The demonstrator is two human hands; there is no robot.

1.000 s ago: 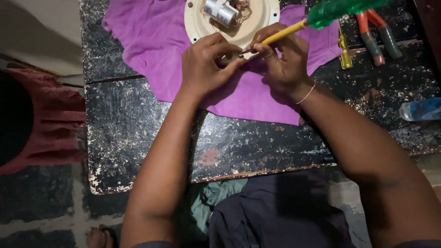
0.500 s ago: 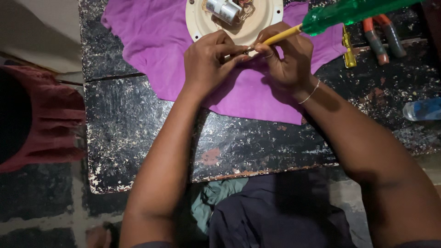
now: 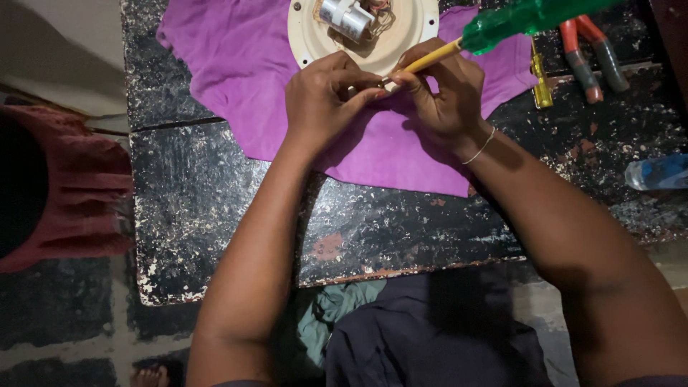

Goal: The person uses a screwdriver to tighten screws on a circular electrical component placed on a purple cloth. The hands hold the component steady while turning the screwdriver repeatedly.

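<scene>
Over the purple cloth point(image 3: 244, 86) that covered the far part of the worn black tabletop point(image 3: 215, 222), the two hands met fingertip to fingertip. The left hand point(image 3: 322, 100) was curled, its thumb and forefinger pinched narrow on something small at the point where the hands touched; what it was could not be made out. The right hand point(image 3: 444, 97), with a thin bangle at its wrist, was closed around the yellow shaft of a screwdriver point(image 3: 502, 29), whose translucent green handle slanted up and away to the right. The tip of the screwdriver lay right at the pinch of the left fingers.

Just beyond the hands, on the cloth, sat a round cream-coloured housing point(image 3: 408, 36) like a shallow dish, with a small silver cylinder point(image 3: 344, 18) and some copper-coloured windings inside it. The hands were just beside its near rim, though whether they touched it could not be told.

To the right, on the bare tabletop, lay pliers with red-orange grips point(image 3: 584, 57), and between them and the cloth a small yellow tool point(image 3: 541, 82). Farther right, at the edge of view, lay a clear bluish bottle point(image 3: 656, 172) on its side. Well apart on the left stood a dull red woven object point(image 3: 79, 186) beside the tabletop.
</scene>
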